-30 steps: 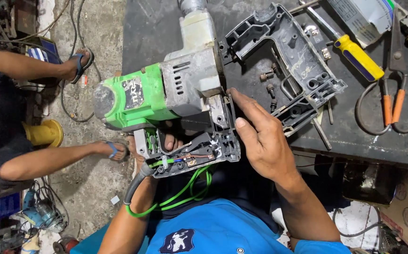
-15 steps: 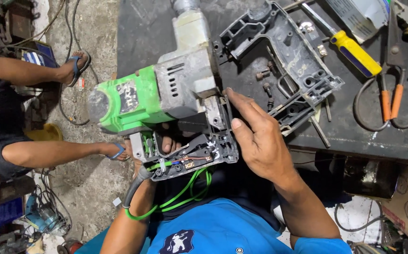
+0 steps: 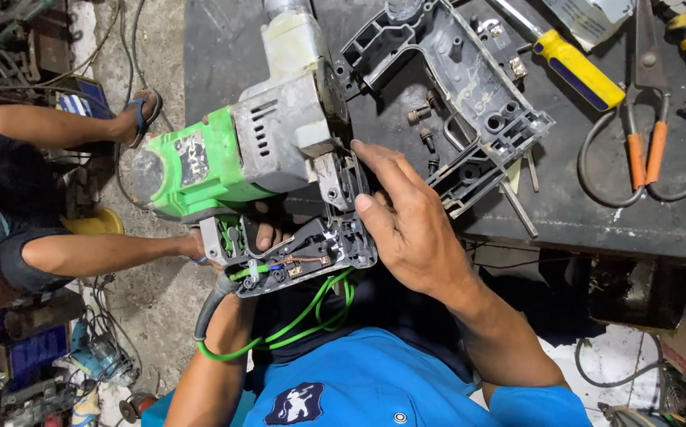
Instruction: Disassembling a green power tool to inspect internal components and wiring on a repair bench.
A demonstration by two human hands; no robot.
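— Hands first: where do they sit?
— Left hand [image 3: 268, 233] is clamped under the green-and-grey power drill [image 3: 232, 154] at the dark table's [image 3: 224, 47] near-left edge; right hand [image 3: 410, 225] lies flat, fingers together, on its opened handle.
— Advice?
— Steady it, probably; loose green wire [image 3: 303, 316] dangles, grey plastic handle cover [image 3: 454, 87] crowds close.

green-grey power drill [image 3: 240, 150] | handle shell open, wiring exposed | lying at bench edge
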